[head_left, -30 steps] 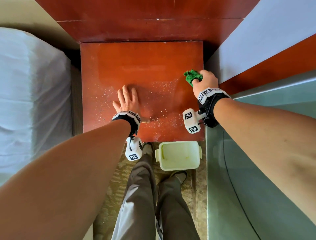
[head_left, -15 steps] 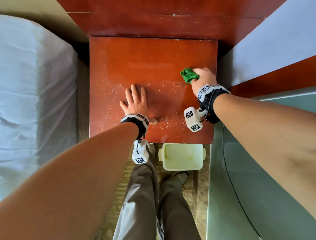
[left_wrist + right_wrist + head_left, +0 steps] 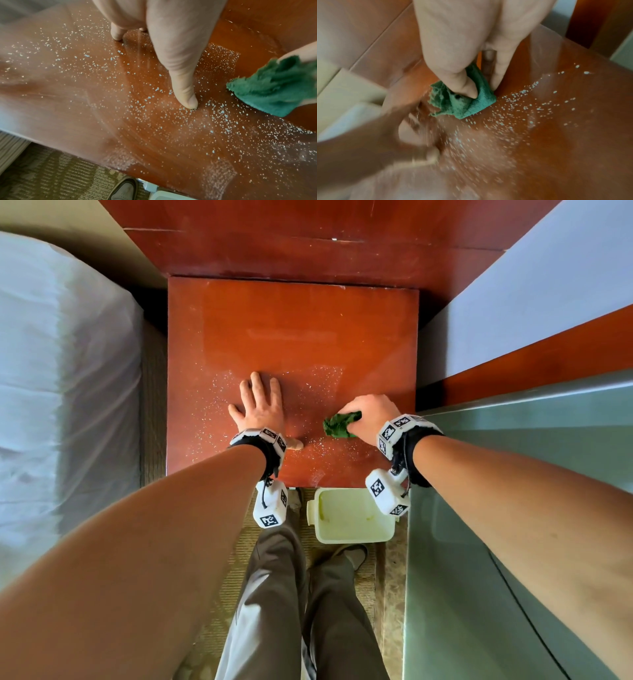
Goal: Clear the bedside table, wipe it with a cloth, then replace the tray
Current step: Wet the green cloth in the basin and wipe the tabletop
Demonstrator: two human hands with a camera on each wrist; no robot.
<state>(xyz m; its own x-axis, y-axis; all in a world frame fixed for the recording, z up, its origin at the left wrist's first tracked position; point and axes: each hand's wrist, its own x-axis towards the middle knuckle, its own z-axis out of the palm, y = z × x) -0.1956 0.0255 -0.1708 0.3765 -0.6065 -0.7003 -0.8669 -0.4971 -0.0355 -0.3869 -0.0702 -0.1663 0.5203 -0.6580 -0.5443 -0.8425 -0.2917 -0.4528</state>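
The red-brown bedside table (image 3: 291, 337) has white crumbs (image 3: 219, 392) scattered over its near half. My left hand (image 3: 260, 405) lies flat on the top with fingers straight, and its thumb (image 3: 186, 94) touches the wood among the crumbs. My right hand (image 3: 368, 414) grips a bunched green cloth (image 3: 340, 426) and presses it on the table near the front right, close to the left thumb. The cloth (image 3: 462, 100) is pinched between thumb and fingers in the right wrist view. The cloth (image 3: 274, 86) shows at the right in the left wrist view.
A pale rectangular tray (image 3: 352, 518) sits on the patterned carpet just below the table's front edge, beside my shoes (image 3: 352, 553). A bed with white sheets (image 3: 61, 392) flanks the left. A glass-topped surface (image 3: 513, 508) and a wall lie to the right.
My right hand has dragged the green cloth from the table's right-middle edge toward the front and toward the left hand. The left hand stays flat in place.
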